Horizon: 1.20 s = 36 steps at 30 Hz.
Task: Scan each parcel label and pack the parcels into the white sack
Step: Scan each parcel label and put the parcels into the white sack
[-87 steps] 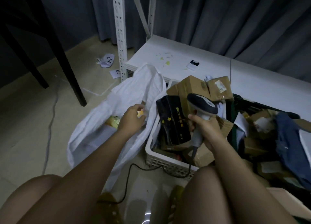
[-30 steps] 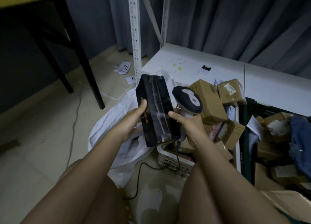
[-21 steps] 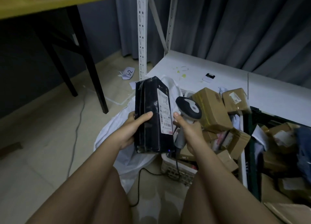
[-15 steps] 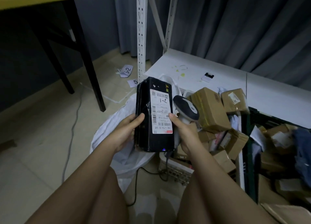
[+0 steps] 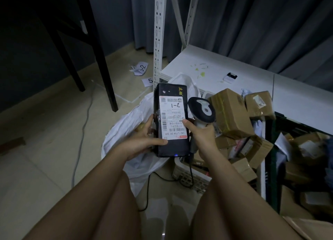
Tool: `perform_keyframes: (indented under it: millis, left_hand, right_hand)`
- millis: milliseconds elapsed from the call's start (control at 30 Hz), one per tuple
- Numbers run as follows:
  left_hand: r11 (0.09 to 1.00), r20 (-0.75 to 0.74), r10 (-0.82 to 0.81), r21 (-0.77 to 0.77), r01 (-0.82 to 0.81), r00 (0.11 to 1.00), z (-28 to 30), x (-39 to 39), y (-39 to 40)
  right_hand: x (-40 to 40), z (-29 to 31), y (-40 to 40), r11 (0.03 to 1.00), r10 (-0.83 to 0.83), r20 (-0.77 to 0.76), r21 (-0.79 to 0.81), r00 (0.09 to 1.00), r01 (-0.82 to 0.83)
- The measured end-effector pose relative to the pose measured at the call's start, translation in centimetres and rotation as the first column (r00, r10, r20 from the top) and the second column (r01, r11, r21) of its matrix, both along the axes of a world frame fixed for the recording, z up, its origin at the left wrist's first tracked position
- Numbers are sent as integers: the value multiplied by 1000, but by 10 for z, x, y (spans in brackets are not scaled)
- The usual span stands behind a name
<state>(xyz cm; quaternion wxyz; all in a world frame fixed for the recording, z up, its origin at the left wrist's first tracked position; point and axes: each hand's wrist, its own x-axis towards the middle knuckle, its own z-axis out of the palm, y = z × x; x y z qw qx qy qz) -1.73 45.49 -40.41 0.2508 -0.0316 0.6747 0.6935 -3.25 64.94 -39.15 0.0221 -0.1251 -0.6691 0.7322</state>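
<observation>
A long black parcel (image 5: 171, 149) with a white shipping label (image 5: 173, 119) facing me is held above the white sack (image 5: 126, 120). My left hand (image 5: 142, 140) grips its lower left side, thumb lying across the label's bottom edge. My right hand (image 5: 200, 131) holds the handle of a corded barcode scanner (image 5: 201, 110) just right of the parcel, and its thumb touches the label's right edge. The sack lies open on the floor beneath the parcel. Something yellowish shows inside it.
A white slotted basket (image 5: 189, 176) piled with cardboard parcels (image 5: 230, 113) stands right of the sack. A dark crate (image 5: 270, 149) with more parcels is further right. Behind are a low white shelf (image 5: 225, 68), a rack upright (image 5: 158, 32), black table legs (image 5: 100, 59) and paper scraps (image 5: 140, 69).
My left hand left the sack, took the black parcel from the basket and turned it until the label faces me. The right thumb has come onto the label.
</observation>
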Motion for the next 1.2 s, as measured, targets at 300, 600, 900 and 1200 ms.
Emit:
perform_keyframes:
  millis: [300, 600, 900, 1200]
  left_hand:
    - [954, -150, 84, -272, -122, 985, -8, -4, -10]
    - [850, -273, -282, -515, 108, 919, -12, -7, 5]
    - [732, -373, -187, -670, -124, 909, -18, -10, 27]
    - [855, -164, 185, -459, -241, 969, -23, -9, 46]
  right_hand:
    - [0, 4, 16, 990, -92, -19, 110, 996, 94]
    - [1, -16, 32, 895, 183, 78, 399, 980, -200]
    - [-12, -56, 52, 836, 226, 216, 458, 950, -303]
    - [-8, -49, 53, 813, 208, 319, 469, 924, -345]
